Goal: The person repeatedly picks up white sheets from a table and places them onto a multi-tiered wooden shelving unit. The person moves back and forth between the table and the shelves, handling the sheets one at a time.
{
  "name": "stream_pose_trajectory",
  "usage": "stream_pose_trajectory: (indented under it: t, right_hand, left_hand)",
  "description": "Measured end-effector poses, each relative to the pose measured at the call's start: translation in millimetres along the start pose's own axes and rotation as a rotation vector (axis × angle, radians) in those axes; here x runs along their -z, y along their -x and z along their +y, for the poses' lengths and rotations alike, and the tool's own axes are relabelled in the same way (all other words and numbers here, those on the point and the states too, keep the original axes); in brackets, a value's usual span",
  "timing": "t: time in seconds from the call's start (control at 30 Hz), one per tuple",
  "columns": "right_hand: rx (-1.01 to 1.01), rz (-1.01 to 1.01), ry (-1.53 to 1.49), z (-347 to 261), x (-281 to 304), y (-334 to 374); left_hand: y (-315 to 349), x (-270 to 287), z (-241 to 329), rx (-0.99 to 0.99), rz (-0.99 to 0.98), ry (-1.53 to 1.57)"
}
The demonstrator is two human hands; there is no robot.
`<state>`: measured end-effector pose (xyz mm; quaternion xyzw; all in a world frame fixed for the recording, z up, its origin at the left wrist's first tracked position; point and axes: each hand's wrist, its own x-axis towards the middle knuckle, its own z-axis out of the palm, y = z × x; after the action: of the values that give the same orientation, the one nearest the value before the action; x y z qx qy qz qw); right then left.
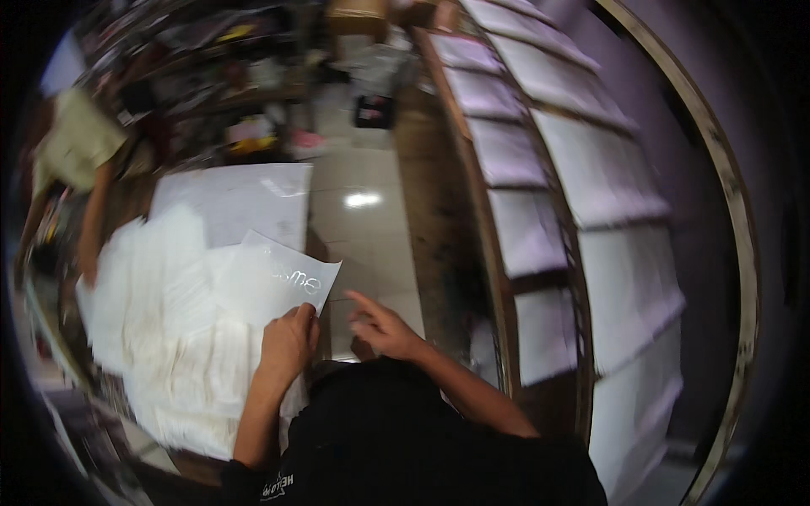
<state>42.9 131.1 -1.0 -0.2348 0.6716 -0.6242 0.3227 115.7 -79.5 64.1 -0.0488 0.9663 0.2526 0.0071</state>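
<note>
My left hand point(288, 341) pinches the near edge of a thin white sheet point(268, 278) that has shiny lettering near its right corner. The sheet lies partly over a broad, fanned-out pile of white sheets point(160, 304) on the left, and its far right corner curls up. My right hand point(384, 327) is just right of the sheet, apart from it, with the index finger stretched out and the other fingers loosely bent. It appears to hold nothing. A larger pale sheet or board point(240, 198) lies beyond the pile.
A long wooden rack point(498, 278) with rows of white sheets point(629, 287) runs along the right. Pale floor tiles point(367, 228) show between table and rack. At the left edge stands another person point(80, 139), one arm over the pile. Cluttered shelves point(211, 76) and a cardboard box point(357, 17) are behind.
</note>
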Motion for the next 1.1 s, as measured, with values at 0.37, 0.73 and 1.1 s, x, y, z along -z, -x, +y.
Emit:
stream_pose_trajectory:
  t: [0.37,0.73,1.1]
  right_hand:
    - [-0.081,0.437,0.375,41.0,45.2,92.0]
    - [-0.312,1.445,-0.030,116.9,193.3,292.4]
    - [-0.554,1.633,-0.159,172.7,188.0,376.4]
  left_hand:
    - [18.1,-84.3,91.5,-0.342,-0.328,0.342]
    - [55.0,9.2,145.8,-1.023,-1.117,1.427]
    - [83.4,-4.1,170.0,-1.129,-1.326,1.418]
